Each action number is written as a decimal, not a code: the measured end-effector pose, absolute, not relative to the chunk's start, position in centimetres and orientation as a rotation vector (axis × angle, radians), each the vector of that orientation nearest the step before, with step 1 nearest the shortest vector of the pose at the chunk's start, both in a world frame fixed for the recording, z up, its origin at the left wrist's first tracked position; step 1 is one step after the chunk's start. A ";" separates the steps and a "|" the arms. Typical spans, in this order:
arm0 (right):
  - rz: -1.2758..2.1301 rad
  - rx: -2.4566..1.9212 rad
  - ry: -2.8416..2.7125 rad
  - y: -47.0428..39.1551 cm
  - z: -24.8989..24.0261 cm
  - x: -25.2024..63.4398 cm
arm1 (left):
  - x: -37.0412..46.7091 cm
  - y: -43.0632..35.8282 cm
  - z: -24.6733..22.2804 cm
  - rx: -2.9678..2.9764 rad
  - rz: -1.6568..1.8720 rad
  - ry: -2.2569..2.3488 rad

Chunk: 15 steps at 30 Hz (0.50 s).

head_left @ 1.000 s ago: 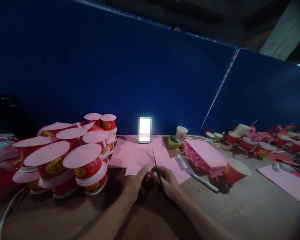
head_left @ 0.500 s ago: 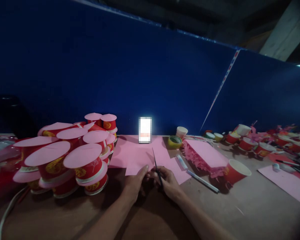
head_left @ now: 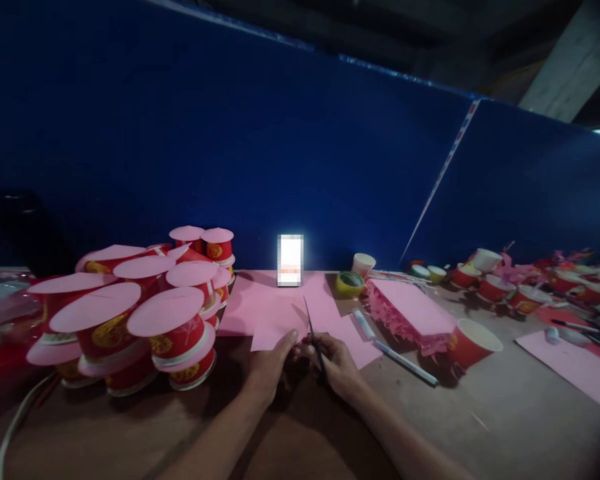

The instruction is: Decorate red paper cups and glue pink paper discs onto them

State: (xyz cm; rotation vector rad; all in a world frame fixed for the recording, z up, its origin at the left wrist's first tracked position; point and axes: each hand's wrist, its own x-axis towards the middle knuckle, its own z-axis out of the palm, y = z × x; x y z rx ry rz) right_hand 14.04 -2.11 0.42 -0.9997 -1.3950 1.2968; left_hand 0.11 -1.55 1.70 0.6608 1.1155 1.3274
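Note:
My right hand is closed around dark scissors, whose blades point away from me over the pink paper. Close beside it, my left hand has its thumb up and fingers curled inward. The fingertips of both hands come very near each other at the paper's front edge. Whether anything lies in the left fingers is hidden. Overlapping pink sheets spread out beyond my hands, with a bright, pixelated upright screen at their back.
Stacked red cups with pink paper discs crowd the left. To the right are a tape roll, a marker, a fringed pink paper stack and a tipped red cup. A blue wall closes off the back.
Almost nothing differs. The scissors' tip has shifted very slightly to the left, while both hands keep their places.

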 end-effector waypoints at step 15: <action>1.295 -1.024 -1.363 -2.3 0.9 13.9 | 0.1 -1.6 1.9 0.687 1.296 1.123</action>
